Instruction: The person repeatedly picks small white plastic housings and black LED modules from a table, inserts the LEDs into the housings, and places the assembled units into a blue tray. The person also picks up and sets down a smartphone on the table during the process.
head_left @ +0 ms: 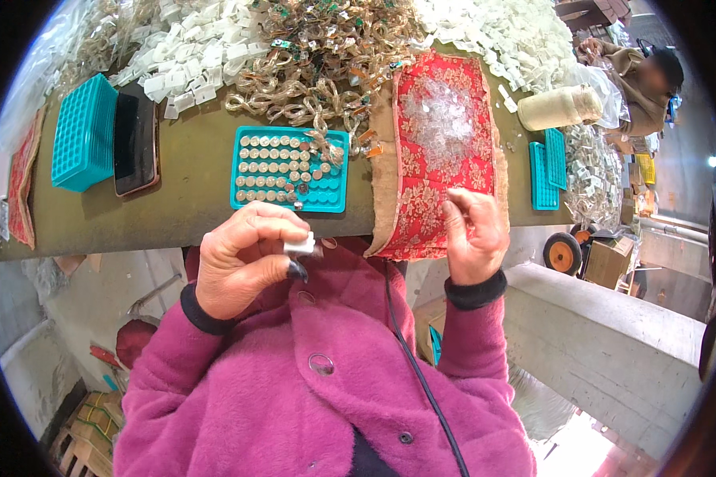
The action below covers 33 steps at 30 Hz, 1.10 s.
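My left hand (250, 258) pinches a small white plastic case (300, 245) between thumb and fingers, in front of the table edge. Something dark covers the tip of that thumb. My right hand (477, 234) is over the near part of a red floral cloth (422, 211), its thumb and forefinger close together; whatever they may hold is too small to make out. A pile of small clear plastic pieces (441, 119) lies farther up the cloth. Beyond my left hand sits a teal tray (326, 205) with rows of round silver button cells (274, 167), some pockets bare.
Bundled clear wires with small boards (318, 63) and heaps of white plastic cases (199, 60) fill the far side. Stacked teal trays (85, 131) and a dark phone-like slab (135, 139) stand left. A pale jar (561, 107) lies right; another person (632, 87) is beyond.
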Tool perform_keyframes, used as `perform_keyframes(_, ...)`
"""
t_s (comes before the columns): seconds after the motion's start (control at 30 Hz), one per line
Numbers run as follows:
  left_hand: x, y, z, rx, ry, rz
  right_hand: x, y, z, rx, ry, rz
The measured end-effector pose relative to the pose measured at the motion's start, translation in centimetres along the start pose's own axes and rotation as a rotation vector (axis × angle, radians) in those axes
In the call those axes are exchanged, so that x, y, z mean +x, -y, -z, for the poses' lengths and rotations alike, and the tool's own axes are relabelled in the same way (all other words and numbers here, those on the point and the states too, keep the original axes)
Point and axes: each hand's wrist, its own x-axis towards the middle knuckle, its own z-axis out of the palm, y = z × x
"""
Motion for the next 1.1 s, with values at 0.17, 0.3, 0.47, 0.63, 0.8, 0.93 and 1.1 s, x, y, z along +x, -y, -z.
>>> perform_keyframes(0.17, -0.8, -0.7, 0.2, -0.110, -0.007, 0.157, 0.1, -2.6, -0.6, -0.128, 0.039, 0.181)
perform_keyframes(0.3, -1.0, -0.6, -0.3, -0.215, -0.081, 0.185, 0.0, -2.6, -0.5, -0.129, 0.021, 0.219)
perform_keyframes(0.47, -1.1, -0.1, -0.4, -0.327, -0.153, 0.154, -0.5, -0.8, -1.1, 0.368, -0.101, -0.118)
perform_keyframes(0.63, -1.7, 0.3, -0.6, -0.434, -0.091, 0.234, -1.9, 4.5, -1.6, 0.729, 0.199, -0.086)
perform_keyframes(0.8, -2.5, 1.0, -0.5, -0.619, -0.085, 0.256, -3.5, 9.6, -3.3, 1.084, 0.339, -0.258)
perform_keyframes(0.93, -3.3, 1.2, -0.4, -0.696, -0.092, 0.232, -3.9, 10.9, -4.6, 1.118, 0.420, -0.235)
perform_keyframes(1.1, -3.8, 1.1, 0.3, -0.735, -0.028, 0.304, -4.8, 11.3, -5.4, 1.056, 0.419, -0.200)
